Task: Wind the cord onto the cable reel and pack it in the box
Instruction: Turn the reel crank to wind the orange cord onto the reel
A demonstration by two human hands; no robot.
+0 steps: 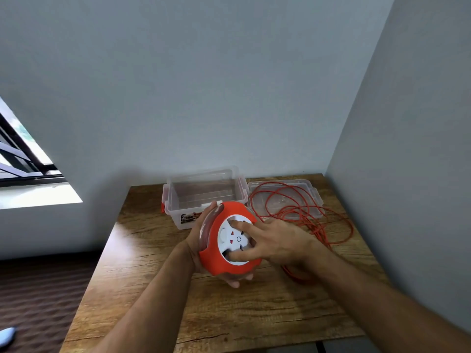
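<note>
A round cable reel (224, 261) with an orange face and a white socket hub is held on edge above the wooden table (254, 309). My left hand (197, 247) cups its back and underside, fingertips showing below the rim. My right hand (275, 242) has fingers hooked into the openings of the white hub. A loose orange cord (313, 220) lies in tangled loops to the right, partly over the lid, and runs under my right wrist toward the reel. A clear plastic box (204, 197) with orange latches stands open just behind the reel.
The box's clear lid (285, 197) lies flat at the back right under the cord. The table sits in a corner, with walls behind and to the right. A window is at far left, and dark floor lies left of the table.
</note>
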